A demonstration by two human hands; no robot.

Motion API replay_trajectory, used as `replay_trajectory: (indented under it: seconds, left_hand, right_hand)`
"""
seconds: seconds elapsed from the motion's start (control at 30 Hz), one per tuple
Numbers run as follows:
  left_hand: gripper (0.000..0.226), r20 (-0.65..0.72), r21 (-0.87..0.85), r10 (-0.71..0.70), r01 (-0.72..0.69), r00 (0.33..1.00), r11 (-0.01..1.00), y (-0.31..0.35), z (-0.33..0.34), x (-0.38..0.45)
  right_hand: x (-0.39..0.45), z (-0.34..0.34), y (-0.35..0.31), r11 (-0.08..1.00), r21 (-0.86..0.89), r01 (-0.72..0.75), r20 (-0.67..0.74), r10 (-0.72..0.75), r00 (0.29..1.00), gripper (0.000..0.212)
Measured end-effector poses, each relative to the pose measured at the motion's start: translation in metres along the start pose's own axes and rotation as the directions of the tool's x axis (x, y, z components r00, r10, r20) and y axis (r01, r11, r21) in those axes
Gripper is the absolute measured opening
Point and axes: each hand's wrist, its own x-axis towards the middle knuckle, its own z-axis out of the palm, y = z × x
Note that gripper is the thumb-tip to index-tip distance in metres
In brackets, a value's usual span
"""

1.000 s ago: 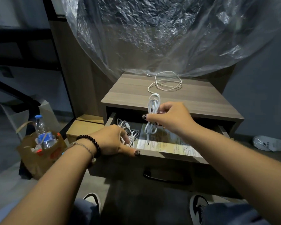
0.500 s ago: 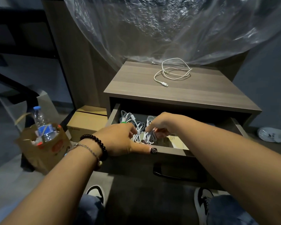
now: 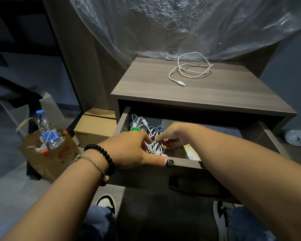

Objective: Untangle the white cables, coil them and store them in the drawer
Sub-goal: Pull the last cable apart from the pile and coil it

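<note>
Clear plastic sheeting (image 3: 189,23) hangs across the far side of the scene, its lower edge draped behind a wood-grain nightstand (image 3: 146,84). The nightstand's drawer (image 3: 271,136) is pulled out toward the near side, with a dark handle (image 3: 196,190) on its front panel.

Both forearms reach in from the near edge and meet over the drawer's left half. The left hand (image 3: 130,148) lies on the drawer's near rim, thumb stretched flat along that rim, fingers curled down onto a coiled white cable (image 3: 155,147). The right hand (image 3: 174,134) comes in from the right with fingers bent, pinching the same coil from the far side. The coil sits inside the drawer, just behind the front panel, between the two hands. More coiled cables (image 3: 141,123) lie in the drawer's far left corner, partly hidden by the left hand. Printed paper (image 3: 186,151) lines the drawer floor under the right hand.

One loose white cable (image 3: 189,68) lies in open loops on the nightstand top, well apart from the hands.

Left of the nightstand stands a cardboard box (image 3: 94,129); further left, a brown paper bag (image 3: 49,153) holds a water bottle (image 3: 47,129). A black bead bracelet (image 3: 102,153) and a woven band (image 3: 89,160) circle the left wrist. A shoe (image 3: 108,202) shows at the near edge below each arm.
</note>
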Motion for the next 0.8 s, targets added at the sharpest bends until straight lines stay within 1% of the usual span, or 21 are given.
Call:
replay_trajectory:
  seconds: [0.17,0.3,0.47,0.67,0.7,0.8]
  left_hand:
    - [0.114,0.022,-0.021,0.006,-0.006,1.000,1.000,0.000,-0.001,0.002]
    - [0.112,0.003,-0.030,0.010,-0.010,1.000,0.999,-0.002,-0.001,0.001]
    - [0.114,-0.046,-0.064,0.023,-0.026,0.999,0.998,-0.004,0.000,0.002]
    - [0.119,-0.080,-0.088,0.056,-0.063,0.995,0.994,-0.003,-0.001,-0.001]
    - [0.120,-0.091,-0.093,0.059,-0.067,0.994,0.993,-0.002,-0.001,-0.001]
    - [0.120,-0.145,-0.095,0.067,-0.081,0.987,0.992,-0.003,0.001,-0.001]
  right_hand:
    - [0.002,-0.002,0.003,0.999,0.035,0.007,0.044,-0.008,0.999,0.021]
    - [-0.002,-0.004,0.003,0.999,0.001,0.034,0.052,-0.034,0.998,0.031]
    - [-0.009,-0.008,0.001,0.995,-0.065,0.077,-0.002,-0.077,0.997,0.034]
    - [-0.016,-0.017,0.001,0.987,-0.114,0.115,-0.081,-0.125,0.989,0.046]
    - [-0.018,-0.019,0.000,0.983,-0.135,0.124,-0.099,-0.138,0.986,0.047]
    - [-0.031,-0.027,-0.005,0.945,-0.288,0.157,-0.158,-0.209,0.965,0.046]
